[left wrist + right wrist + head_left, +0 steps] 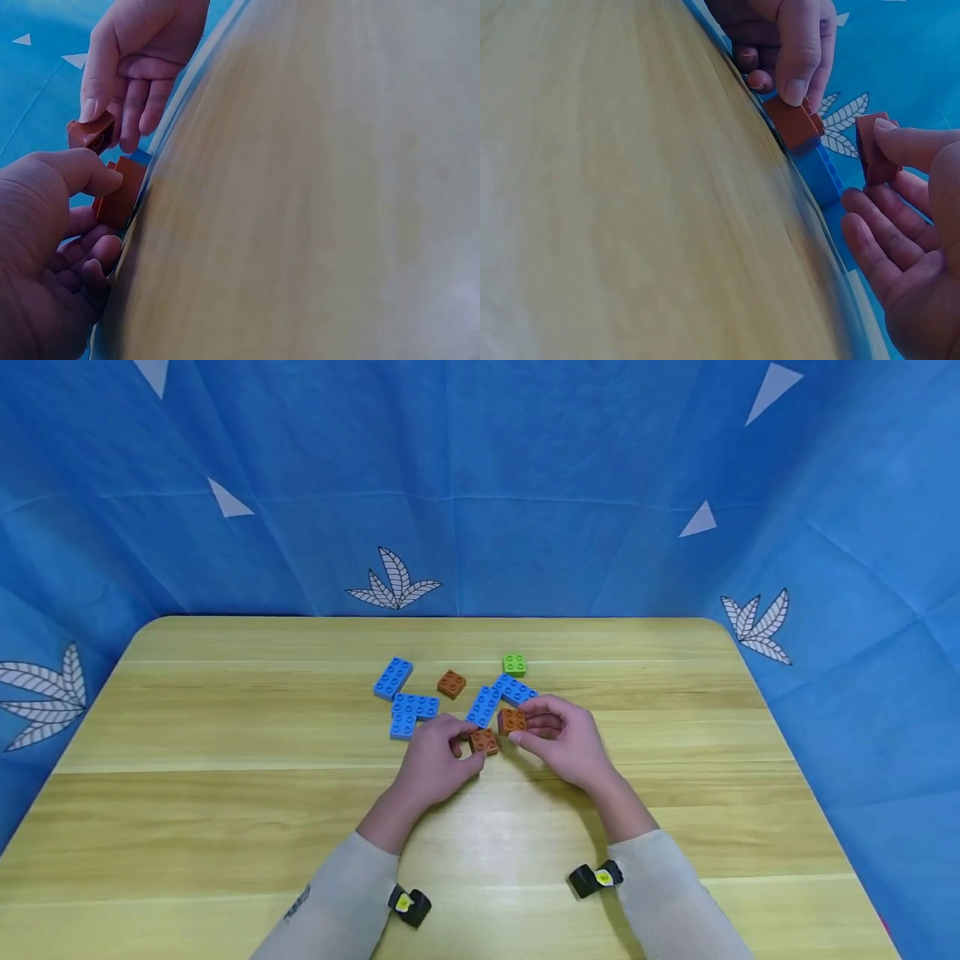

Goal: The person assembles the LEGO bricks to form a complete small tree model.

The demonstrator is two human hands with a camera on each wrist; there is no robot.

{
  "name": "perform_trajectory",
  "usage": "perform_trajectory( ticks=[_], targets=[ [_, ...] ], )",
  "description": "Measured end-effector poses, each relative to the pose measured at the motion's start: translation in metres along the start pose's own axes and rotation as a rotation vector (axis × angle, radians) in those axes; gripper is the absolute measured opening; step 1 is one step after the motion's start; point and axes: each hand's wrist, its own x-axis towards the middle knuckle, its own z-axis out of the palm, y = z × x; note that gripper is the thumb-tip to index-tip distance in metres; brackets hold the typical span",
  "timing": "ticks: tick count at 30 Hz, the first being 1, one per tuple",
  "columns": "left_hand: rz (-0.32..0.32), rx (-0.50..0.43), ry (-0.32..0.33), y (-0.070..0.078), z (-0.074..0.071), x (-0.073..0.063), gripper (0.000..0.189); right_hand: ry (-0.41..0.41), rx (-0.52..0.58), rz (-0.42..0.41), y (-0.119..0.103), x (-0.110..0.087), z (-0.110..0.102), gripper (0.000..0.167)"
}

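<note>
My left hand [435, 760] pinches a square brown toy brick [483, 742] between thumb and fingers, close over the table. To its right, my right hand [566, 739] holds a second brown brick [512, 721] by its sides, raised and tilted. In the right wrist view this raised brick [876, 148] shows its hollow underside edge, with the thumb on it. The left wrist view shows the left hand's brick [122, 193] near the raised one [91, 133], with a gap between them. Just beyond both hands lies a long blue brick [483, 706].
Behind the right hand lies another blue brick [515, 690], with a small green brick [514, 664] farther back. Left of these are a loose brown brick [452, 683] and several blue bricks [393, 677]. The wooden table [225, 827] ends at a blue curtain [562, 560].
</note>
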Motion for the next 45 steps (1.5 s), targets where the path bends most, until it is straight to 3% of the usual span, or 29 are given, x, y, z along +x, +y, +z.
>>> perform_trajectory(
  ticks=[3,11,23,45],
  targets=[
    [-0.006,0.010,-0.003,-0.002,0.000,0.001,0.035,-0.018,0.001,-0.009,-0.014,-0.003,0.001,0.031],
    [-0.013,0.014,-0.011,-0.006,0.001,0.002,0.035,-0.041,0.033,-0.022,-0.012,-0.002,0.005,0.034],
    [-0.016,-0.022,-0.025,-0.012,0.000,0.004,0.037,-0.087,-0.027,-0.062,-0.013,0.000,0.014,0.033],
    [-0.050,-0.024,-0.022,-0.011,0.001,0.002,0.039,-0.084,-0.089,-0.099,-0.012,0.000,0.023,0.029]
  ],
)
